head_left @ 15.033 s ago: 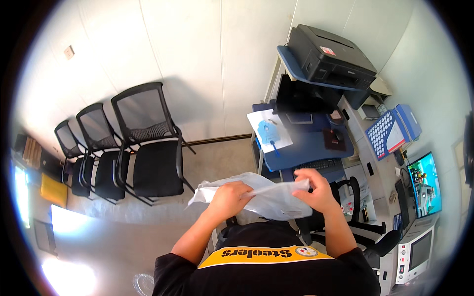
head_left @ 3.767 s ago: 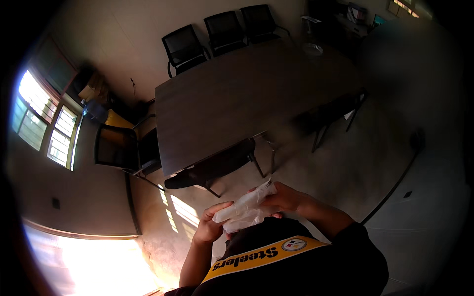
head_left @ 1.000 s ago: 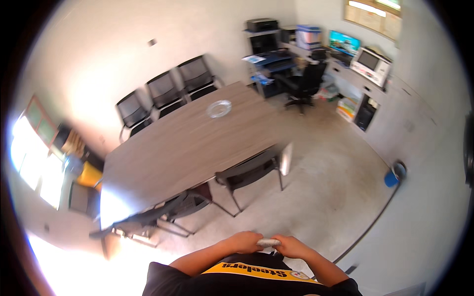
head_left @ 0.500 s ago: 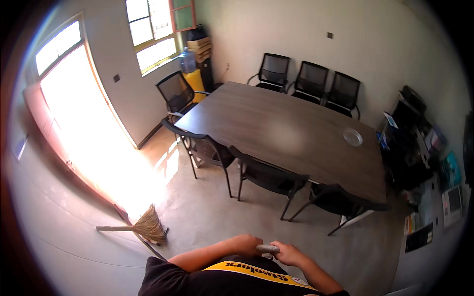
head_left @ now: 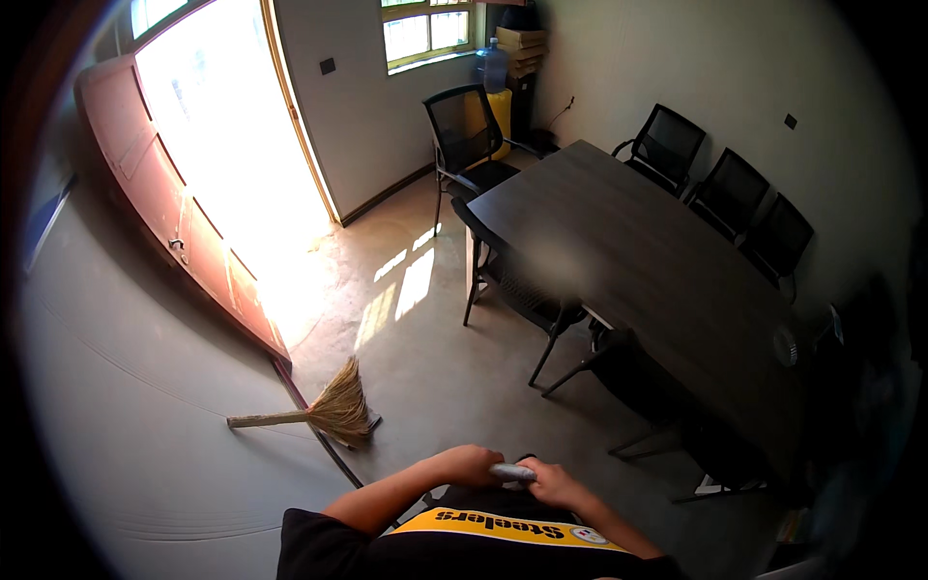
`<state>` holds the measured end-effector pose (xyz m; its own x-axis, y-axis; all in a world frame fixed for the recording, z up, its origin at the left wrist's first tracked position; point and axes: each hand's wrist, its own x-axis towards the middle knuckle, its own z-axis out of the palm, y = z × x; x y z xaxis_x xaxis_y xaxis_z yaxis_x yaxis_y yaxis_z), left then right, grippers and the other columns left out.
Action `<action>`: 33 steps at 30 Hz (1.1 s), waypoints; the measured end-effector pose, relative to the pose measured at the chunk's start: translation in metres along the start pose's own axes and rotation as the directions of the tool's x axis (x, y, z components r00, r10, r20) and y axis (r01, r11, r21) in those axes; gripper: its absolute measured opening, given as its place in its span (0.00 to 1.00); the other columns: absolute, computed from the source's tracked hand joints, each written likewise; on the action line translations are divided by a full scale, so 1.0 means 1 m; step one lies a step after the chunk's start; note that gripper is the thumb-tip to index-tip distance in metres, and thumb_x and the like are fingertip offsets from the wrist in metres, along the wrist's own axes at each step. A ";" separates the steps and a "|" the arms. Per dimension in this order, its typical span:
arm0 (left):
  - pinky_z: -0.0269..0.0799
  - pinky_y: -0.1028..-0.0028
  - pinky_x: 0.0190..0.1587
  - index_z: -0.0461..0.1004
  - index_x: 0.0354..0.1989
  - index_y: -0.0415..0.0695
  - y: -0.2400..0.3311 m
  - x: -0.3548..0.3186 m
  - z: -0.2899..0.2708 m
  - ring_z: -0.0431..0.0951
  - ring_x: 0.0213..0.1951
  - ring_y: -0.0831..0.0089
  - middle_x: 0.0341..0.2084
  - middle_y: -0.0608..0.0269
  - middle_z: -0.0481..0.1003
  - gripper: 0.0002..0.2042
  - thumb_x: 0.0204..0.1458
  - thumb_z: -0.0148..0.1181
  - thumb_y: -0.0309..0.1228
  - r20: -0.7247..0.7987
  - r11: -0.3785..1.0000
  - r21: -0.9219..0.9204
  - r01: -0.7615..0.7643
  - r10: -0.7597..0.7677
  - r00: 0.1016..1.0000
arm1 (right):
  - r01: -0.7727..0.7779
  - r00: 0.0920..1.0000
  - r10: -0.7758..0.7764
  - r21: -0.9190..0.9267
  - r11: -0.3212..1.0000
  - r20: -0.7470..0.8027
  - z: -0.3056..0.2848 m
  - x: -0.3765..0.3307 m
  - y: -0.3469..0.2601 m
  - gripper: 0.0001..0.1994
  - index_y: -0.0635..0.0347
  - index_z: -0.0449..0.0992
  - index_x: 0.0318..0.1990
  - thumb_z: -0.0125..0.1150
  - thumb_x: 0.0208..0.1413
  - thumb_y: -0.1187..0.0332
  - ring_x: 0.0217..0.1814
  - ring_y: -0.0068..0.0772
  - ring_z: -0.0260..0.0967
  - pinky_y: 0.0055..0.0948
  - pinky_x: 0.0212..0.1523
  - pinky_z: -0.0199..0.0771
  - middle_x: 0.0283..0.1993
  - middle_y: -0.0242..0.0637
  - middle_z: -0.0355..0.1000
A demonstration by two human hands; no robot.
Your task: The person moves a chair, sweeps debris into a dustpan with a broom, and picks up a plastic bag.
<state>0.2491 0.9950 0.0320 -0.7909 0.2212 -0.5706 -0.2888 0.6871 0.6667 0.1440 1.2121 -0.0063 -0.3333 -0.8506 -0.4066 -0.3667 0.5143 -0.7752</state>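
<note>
Close in front of my body, my left hand [head_left: 471, 465] and my right hand [head_left: 555, 483] are both closed on a pale grey, rounded thing [head_left: 512, 473]. A short stretch of it shows between them; the fingers hide the rest, and I cannot make out its kind. Off to the left, a straw broom [head_left: 338, 406] leans at the wall by the door, bristles toward the floor, apart from my hands.
An open pink door [head_left: 198, 232] lets in bright light at the left. A long dark table [head_left: 638, 232] stands to the right, with black mesh chairs around it, one chair [head_left: 469, 135] at its far end. A blue water bottle [head_left: 492, 68] stands in the far corner.
My view has turned left, so the door, broom and table now sit further right in the picture. Both hands keep hold of the pale grey thing, in nearly the same place before me.
</note>
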 end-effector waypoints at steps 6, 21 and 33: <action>0.73 0.58 0.50 0.75 0.52 0.44 -0.069 0.011 -0.070 0.80 0.46 0.51 0.41 0.49 0.80 0.24 0.53 0.63 0.47 -0.401 0.957 0.291 -0.014 0.136 0.906 | 0.113 0.970 -0.082 -0.125 0.986 0.229 -0.048 0.147 -0.043 0.18 0.53 0.70 0.56 0.55 0.56 0.71 0.51 0.56 0.74 0.48 0.52 0.74 0.48 0.52 0.76; 0.72 0.61 0.48 0.73 0.50 0.43 -0.245 0.014 -0.327 0.79 0.43 0.55 0.39 0.49 0.80 0.18 0.54 0.62 0.38 -0.367 0.906 -0.415 0.078 -0.245 0.897 | 0.621 0.698 -0.196 -0.446 0.644 0.688 -0.158 0.486 -0.259 0.13 0.58 0.71 0.49 0.57 0.57 0.68 0.44 0.53 0.77 0.46 0.44 0.76 0.40 0.50 0.78; 0.73 0.67 0.46 0.73 0.53 0.44 -0.435 0.018 -0.634 0.80 0.40 0.66 0.37 0.56 0.79 0.24 0.47 0.71 0.38 -0.285 0.852 -0.522 -0.038 -0.133 0.949 | 0.597 0.802 -0.390 -0.597 0.536 0.451 -0.213 0.769 -0.388 0.16 0.55 0.71 0.47 0.63 0.51 0.70 0.40 0.49 0.78 0.43 0.36 0.78 0.35 0.43 0.77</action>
<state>0.0187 0.2612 0.0354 -0.8662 -0.0783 -0.4935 -0.4980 0.2162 0.8398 -0.1547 0.3820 0.0850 0.2679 -0.9326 -0.2418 -0.9143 -0.1669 -0.3691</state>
